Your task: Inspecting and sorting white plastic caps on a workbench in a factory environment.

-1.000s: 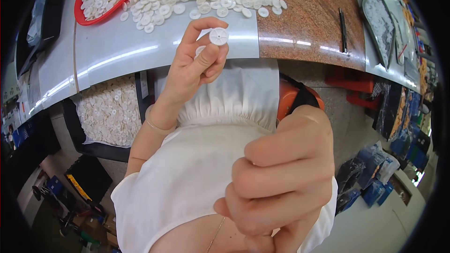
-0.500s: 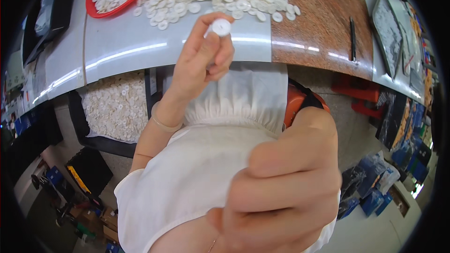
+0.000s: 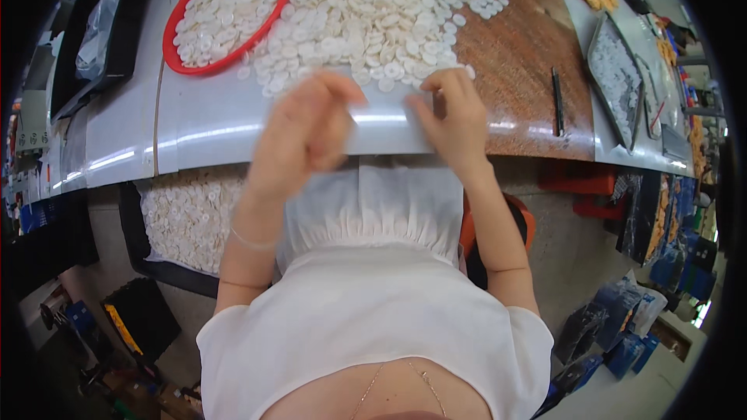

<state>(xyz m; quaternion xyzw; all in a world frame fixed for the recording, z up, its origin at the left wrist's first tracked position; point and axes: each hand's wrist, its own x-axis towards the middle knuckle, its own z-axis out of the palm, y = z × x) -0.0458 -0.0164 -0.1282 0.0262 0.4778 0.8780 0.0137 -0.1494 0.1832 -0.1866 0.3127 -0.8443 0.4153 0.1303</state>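
Both hands (image 3: 307,131) (image 3: 461,123) near white discs (image 3: 366,19)

Looking like smooth plastic in the white discs (image 3: 366,15), upper centre of the frame. Shining like glossy plastic on the red basin (image 3: 201,71), upper left. Gleaming like smooth metal on the grey worktop (image 3: 210,123); looking grainy on the brown panel (image 3: 521,70), upper right. Showing matt cloth on the white garment (image 3: 373,311), lower centre.

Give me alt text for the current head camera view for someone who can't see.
A person's left hand, blurred, and right hand are at a table, before a heap of small white discs. A red container of more discs stands at left; a black pen-like tool lies at right.
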